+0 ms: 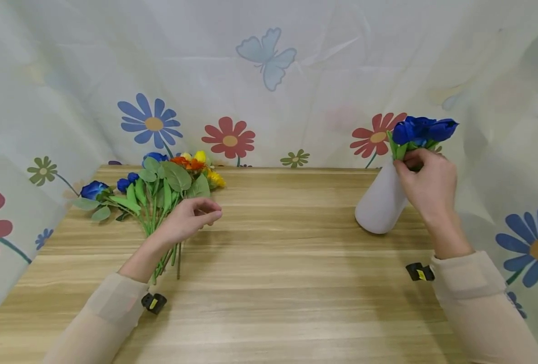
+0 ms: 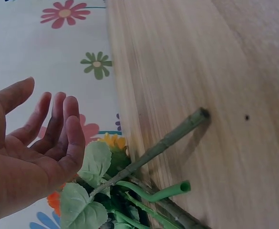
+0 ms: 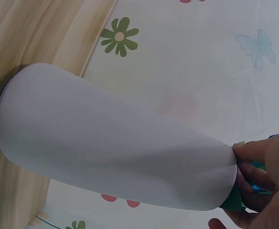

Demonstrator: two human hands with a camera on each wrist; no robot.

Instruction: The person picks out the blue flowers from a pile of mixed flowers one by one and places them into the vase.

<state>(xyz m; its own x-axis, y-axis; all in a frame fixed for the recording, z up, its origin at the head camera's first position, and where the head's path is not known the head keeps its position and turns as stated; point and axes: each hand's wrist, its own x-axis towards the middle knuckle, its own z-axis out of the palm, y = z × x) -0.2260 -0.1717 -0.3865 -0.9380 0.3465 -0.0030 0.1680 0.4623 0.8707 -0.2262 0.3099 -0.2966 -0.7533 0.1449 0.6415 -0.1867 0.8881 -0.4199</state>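
At the right of the head view a white vase (image 1: 380, 199) stands on the table with blue flowers (image 1: 421, 130) rising from its mouth. My right hand (image 1: 430, 179) pinches the flowers' green stems just at the vase's rim; in the right wrist view its fingers (image 3: 253, 151) meet the narrow end of the vase. My left hand (image 1: 189, 220) is over the bunch of artificial flowers (image 1: 152, 202) at the left, fingers loosely bent and holding nothing. Cut stem ends (image 2: 196, 117) stick out beside that hand in the left wrist view.
The bunch lies on the wooden table (image 1: 269, 283) with blue, orange and yellow blooms toward the back edge. A curtain (image 1: 323, 91) printed with flowers and a butterfly hangs behind. Small black devices (image 1: 153, 303) sit at both sleeve cuffs.
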